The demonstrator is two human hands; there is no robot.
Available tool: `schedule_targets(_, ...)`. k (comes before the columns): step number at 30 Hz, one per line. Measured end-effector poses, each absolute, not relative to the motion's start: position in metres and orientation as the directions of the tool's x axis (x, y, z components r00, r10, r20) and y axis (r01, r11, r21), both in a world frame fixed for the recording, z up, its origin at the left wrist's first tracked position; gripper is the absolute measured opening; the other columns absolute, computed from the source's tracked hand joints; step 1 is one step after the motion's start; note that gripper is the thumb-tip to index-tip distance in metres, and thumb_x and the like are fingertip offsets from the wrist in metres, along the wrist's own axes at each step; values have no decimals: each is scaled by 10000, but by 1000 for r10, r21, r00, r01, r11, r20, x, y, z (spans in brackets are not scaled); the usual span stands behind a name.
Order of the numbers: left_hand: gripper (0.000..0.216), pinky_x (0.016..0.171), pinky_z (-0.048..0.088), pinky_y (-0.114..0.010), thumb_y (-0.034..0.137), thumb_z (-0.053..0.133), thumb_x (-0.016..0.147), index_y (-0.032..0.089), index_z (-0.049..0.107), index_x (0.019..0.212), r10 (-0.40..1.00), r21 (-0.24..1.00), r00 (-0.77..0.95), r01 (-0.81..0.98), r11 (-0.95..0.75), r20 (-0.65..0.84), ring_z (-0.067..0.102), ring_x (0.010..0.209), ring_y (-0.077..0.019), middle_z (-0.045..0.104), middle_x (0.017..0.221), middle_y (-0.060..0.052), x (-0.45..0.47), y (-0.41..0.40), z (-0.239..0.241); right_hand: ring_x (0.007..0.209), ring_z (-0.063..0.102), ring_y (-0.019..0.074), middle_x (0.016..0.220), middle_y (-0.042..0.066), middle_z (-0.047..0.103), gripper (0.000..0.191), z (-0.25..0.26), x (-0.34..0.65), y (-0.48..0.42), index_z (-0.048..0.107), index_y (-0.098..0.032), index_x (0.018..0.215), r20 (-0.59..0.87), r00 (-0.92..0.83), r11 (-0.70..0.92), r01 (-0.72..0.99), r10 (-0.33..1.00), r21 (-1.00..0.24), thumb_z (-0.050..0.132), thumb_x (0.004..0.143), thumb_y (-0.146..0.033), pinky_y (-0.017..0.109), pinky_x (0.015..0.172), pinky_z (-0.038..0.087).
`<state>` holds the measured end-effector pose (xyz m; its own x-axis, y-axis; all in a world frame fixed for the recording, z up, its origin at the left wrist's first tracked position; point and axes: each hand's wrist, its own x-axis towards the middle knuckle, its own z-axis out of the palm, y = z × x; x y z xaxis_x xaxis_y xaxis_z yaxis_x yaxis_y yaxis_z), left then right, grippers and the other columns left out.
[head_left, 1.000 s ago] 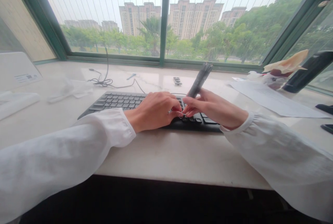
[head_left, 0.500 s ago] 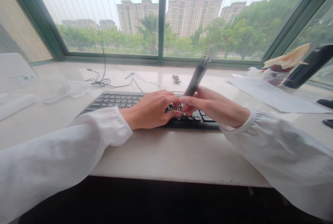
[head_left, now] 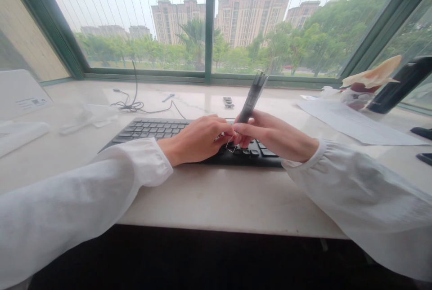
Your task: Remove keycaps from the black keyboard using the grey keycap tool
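A black keyboard [head_left: 148,129] lies on the pale tabletop beneath both hands. My right hand [head_left: 273,132] is closed around a dark keycap puller [head_left: 252,101], tilted with its upper end away from me. Thin bent wires [head_left: 232,144] stick out of its lower end, over the keys. My left hand [head_left: 199,139] lies across the middle of the keyboard, thumb and fingertips pinched beside the wires. Whatever sits between those fingertips is too small to make out. Behind the keyboard, several loose black keycaps [head_left: 228,101] form a small group.
A black cable [head_left: 133,105] coils behind the keyboard, near a small blue strip [head_left: 168,98]. White paper [head_left: 334,117] and a dark upright object [head_left: 400,85] are at the right. On the left stands a white box [head_left: 23,92]. The table's front edge [head_left: 216,231] runs below my hands.
The puller has shifted slightly left and toward me, its wires now showing more clearly below my right fingers. My left fingertips have closed together, covering the small opening seen between them before.
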<state>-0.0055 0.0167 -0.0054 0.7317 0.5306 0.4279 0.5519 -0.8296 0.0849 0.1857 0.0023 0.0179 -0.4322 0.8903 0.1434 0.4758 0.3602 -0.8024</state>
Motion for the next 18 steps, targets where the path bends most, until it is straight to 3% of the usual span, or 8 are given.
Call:
schedule_targets(11,193,760,441,-286,191,471,912,191,664,916,585,113,683,604,-789,438,604,834,-163,678,875,-33,-5,18,-10,697,659,165,798,57,701,255,14,187,6,572,-180,1015,133,-442,368,502,887,-782,549,890,-402,270,655,509)
schedule_targets(18,212,711,429,-293,233,463,931,186,655,1009,586,71,673,627,-776,451,586,788,-172,650,833,-40,-6,18,-12,633,604,149,691,9,663,293,17,188,4,647,-201,879,307,-406,508,654,861,-560,580,845,-484,237,584,435)
